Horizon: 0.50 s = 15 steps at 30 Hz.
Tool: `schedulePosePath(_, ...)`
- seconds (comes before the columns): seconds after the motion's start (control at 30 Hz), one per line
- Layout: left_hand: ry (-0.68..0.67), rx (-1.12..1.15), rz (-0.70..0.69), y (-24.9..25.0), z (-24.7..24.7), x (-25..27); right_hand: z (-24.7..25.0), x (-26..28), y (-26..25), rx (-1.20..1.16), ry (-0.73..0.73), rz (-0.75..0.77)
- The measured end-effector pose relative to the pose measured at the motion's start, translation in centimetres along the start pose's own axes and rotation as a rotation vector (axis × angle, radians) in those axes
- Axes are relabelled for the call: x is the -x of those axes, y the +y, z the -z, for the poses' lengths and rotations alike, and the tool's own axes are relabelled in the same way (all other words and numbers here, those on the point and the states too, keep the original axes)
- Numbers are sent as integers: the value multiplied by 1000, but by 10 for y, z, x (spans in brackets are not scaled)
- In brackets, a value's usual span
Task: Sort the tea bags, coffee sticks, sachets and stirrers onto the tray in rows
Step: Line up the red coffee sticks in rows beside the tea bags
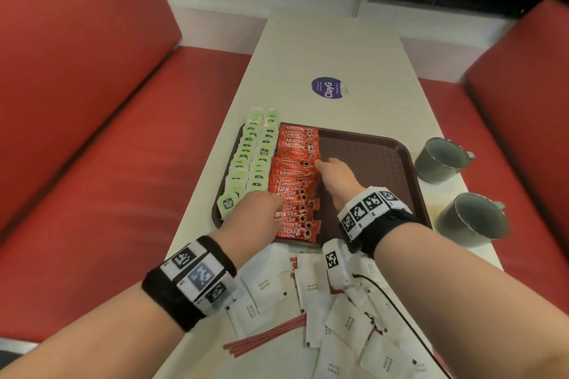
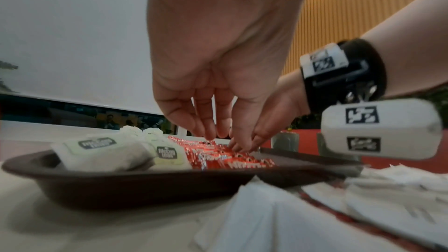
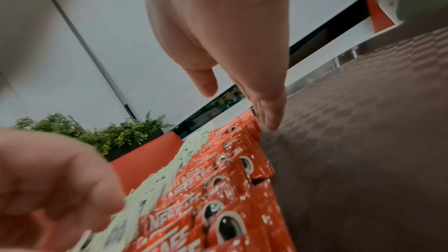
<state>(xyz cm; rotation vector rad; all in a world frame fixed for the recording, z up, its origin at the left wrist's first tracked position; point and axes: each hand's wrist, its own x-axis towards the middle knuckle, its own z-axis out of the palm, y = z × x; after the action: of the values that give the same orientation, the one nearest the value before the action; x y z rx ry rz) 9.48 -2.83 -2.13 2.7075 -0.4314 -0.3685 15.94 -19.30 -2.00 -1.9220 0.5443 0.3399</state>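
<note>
A dark brown tray [image 1: 369,157] holds two rows of green tea bags [image 1: 246,160] at its left and a row of red coffee sticks [image 1: 295,175] beside them. My left hand [image 1: 261,209] reaches over the near end of the coffee row, fingers straight and pointing down onto the sticks [image 2: 218,152]. My right hand [image 1: 334,174] lies on the tray with straight fingers against the right edge of the coffee sticks [image 3: 232,179], a fingertip [image 3: 271,120] touching the tray floor. White sugar sachets [image 1: 345,317] and red striped stirrers [image 1: 264,338] lie on the table in front of the tray.
Two grey metal cups [image 1: 443,160] [image 1: 471,220] stand on the white table [image 1: 338,49] right of the tray. A purple round sticker [image 1: 328,88] marks the table farther back. Red bench seats [image 1: 92,148] flank both sides. The tray's right half [image 3: 363,141] is bare.
</note>
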Motion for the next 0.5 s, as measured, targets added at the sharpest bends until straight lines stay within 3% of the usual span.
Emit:
schedulePosePath(0.13, 68, 133, 41, -11, 9, 14, -8, -15, 1, -49, -44, 26)
schedulePosePath(0.33, 178, 221, 115, -34, 16, 30, -6, -33, -7, -63, 47, 1)
schedulePosePath(0.5, 237, 273, 113, -46, 18, 43, -9, -42, -16, -173, 8, 6)
